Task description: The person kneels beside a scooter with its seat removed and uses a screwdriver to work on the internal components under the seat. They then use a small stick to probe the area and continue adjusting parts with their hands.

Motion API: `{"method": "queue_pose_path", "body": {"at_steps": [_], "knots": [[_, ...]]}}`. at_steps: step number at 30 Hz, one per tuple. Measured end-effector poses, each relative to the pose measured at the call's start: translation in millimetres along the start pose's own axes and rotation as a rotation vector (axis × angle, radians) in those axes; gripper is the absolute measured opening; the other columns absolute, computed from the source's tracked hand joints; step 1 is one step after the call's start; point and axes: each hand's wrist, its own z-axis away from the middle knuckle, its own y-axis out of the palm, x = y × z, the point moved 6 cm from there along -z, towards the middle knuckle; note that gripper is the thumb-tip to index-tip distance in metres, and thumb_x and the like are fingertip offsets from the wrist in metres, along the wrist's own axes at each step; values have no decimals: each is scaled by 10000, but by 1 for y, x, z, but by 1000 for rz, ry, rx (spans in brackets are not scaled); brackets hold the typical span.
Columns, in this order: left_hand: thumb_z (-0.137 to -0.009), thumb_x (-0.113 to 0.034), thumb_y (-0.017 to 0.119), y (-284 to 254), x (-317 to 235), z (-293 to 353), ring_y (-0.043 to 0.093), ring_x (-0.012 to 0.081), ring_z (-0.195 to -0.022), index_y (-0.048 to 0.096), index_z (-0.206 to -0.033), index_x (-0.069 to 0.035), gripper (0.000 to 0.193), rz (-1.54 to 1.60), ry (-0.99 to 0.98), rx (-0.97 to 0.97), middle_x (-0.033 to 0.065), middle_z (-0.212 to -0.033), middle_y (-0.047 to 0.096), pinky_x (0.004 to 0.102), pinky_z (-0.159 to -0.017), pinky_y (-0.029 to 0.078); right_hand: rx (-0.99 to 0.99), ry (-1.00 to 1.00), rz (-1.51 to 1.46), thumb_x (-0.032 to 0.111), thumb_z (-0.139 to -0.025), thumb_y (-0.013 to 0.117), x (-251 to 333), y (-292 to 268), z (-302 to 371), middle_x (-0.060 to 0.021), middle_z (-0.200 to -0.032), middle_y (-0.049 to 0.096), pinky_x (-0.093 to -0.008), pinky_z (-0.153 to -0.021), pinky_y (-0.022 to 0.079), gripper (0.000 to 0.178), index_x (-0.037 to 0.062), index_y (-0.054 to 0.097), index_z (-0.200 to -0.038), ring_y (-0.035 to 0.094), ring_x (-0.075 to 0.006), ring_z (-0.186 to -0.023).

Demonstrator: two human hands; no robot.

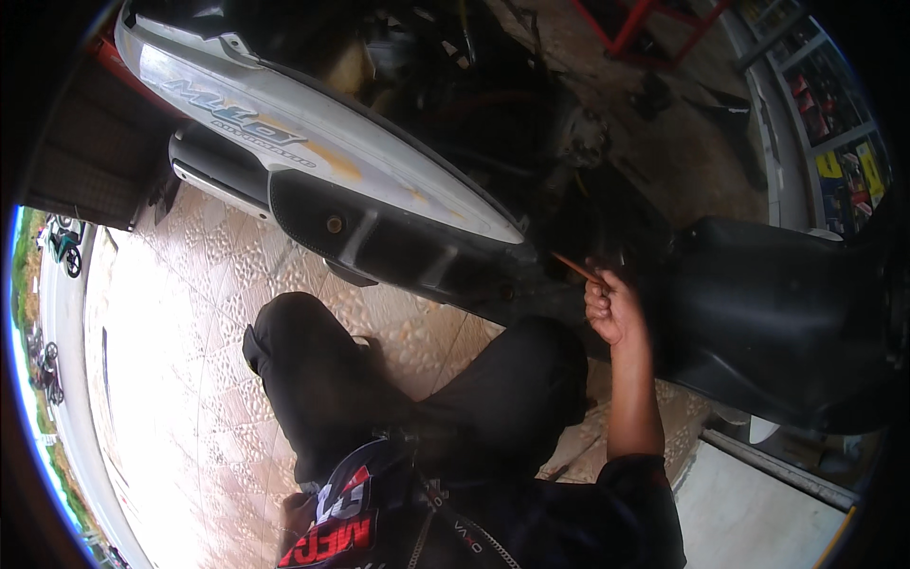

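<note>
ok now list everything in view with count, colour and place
scooter with a long plastic side panel: 1, white and black, across the upper middle
broad curved plastic panel: 1, black, right
thin rod-like tool: 1, reddish-brown, in the right hand
metal frame: 1, red, top right
packages on shelves: several, yellow, red and dark, far right
motorbikes: at least 2, dark and green, outside far left
pebble-patterned tiled floor: 1, cream, below the scooter
trousered legs: 2, black, lower middle
printed shirt: 1, black, bottom
right hand: 1, bare, right of centre
left hand: unclear, bottom left
</note>
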Motion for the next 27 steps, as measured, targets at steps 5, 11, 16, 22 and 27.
{"method": "queue_pose_path", "body": {"at_steps": [5, 11, 16, 22, 27], "knots": [[-843, -137, 717, 1, 3, 2, 561, 94, -554, 651, -715, 8, 205, 27, -29, -24, 26, -634, 611, 276, -477, 437, 161, -373, 250, 271, -943, 697, 7, 12, 33, -124, -1097, 667, -285, -771, 550, 447, 81, 543, -1317, 697, -184, -850], [-814, -119, 790, -8, 19, -5, 624, 125, -630, 658, -851, 18, 193, 8, -178, -11, 55, -771, 662, 271, -513, 510, -7, -794, 1170, 450, -945, 655, 20, 29, 60, -147, -1194, 590, -357, -876, 516, 525, 47, 568, -1271, 606, -238, -1054], [-785, -116, 830, -29, 34, -13, 550, 108, -714, 514, -1158, -101, 489, 27, -217, -66, -1, -849, 546, 272, -570, 492, -281, -1197, 1261, 434, -1009, 545, 35, 43, 66, -96, -945, 561, -395, -779, 515, 398, 48, 640, -1030, 619, -263, -879], [-846, -85, 750, -58, -24, -43, 528, 94, -748, 454, -1289, -118, 534, 195, 56, -214, 11, -924, 526, 251, -612, 468, -424, -721, 958, 290, -1067, 466, 20, 30, 51, -89, -913, 616, -316, -607, 529, 294, 35, 610, -1044, 611, -169, -692], [-864, -95, 737, -58, -105, -63, 521, 97, -816, 435, -1377, -134, 597, 226, 298, -184, 19, -1014, 503, 248, -695, 482, -333, -403, 617, 342, -1067, 462, 10, 22, 39, -24, -622, 552, -223, -418, 408, 318, 72, 611, -1146, 551, -99, -492]]}}
